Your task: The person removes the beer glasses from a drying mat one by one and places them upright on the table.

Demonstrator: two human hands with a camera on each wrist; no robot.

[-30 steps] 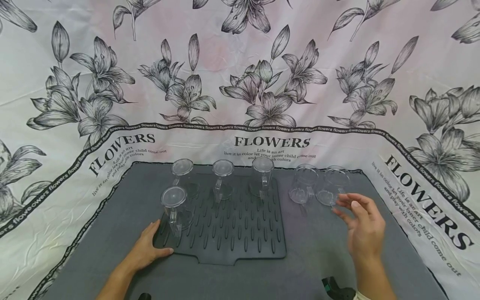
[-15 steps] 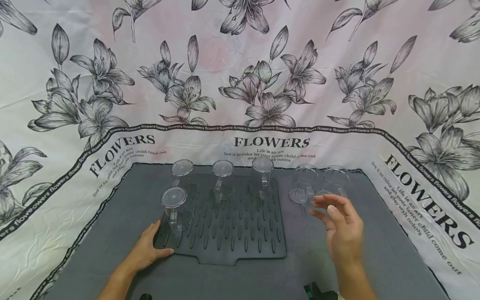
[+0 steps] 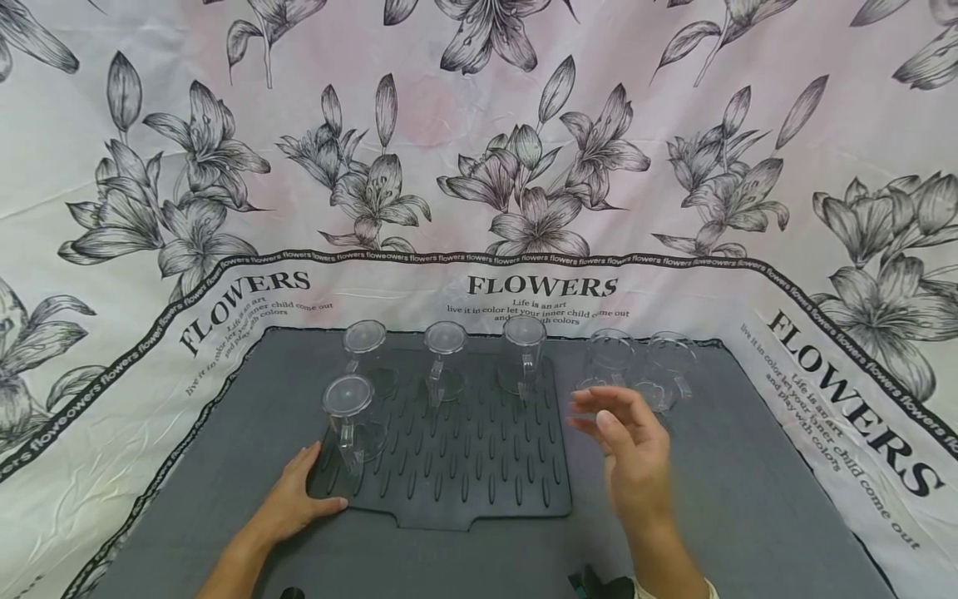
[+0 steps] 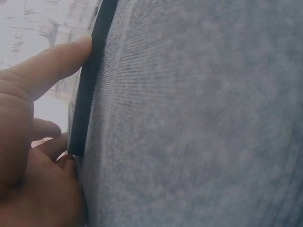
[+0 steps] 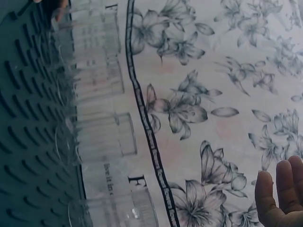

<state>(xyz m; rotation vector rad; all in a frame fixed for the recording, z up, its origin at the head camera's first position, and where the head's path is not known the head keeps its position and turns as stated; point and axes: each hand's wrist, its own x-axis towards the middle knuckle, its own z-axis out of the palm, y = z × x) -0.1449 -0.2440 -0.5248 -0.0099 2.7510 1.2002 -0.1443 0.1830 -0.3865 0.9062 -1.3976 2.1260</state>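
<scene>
Spread around the front left corner of a dark drying mat (image 3: 464, 491), my left hand (image 3: 288, 499) rests its straight thumb on the front edge, fingers along the left side. Several clear glass mugs stand upside down on the mat: one at front left (image 3: 348, 416), and a back row with a left mug (image 3: 364, 341), a middle mug (image 3: 445, 358) and a right mug (image 3: 524, 353). My right hand (image 3: 632, 453), holding nothing, hovers right of the mat with fingers loosely bent. Behind it are two upright glass mugs, a nearer-left one (image 3: 611, 353) partly hidden and a right one (image 3: 671, 358).
The mat lies on a grey cloth-covered table (image 3: 748, 499). A white flower-printed cloth (image 3: 419, 208) hangs behind and at both sides, close behind the back row of mugs. Dark wrist gear (image 3: 599, 585) shows below the right hand.
My right hand has moved left from beside the far right mug to near the mat's right edge, still holding nothing. The left hand and the mugs have stayed in place.
</scene>
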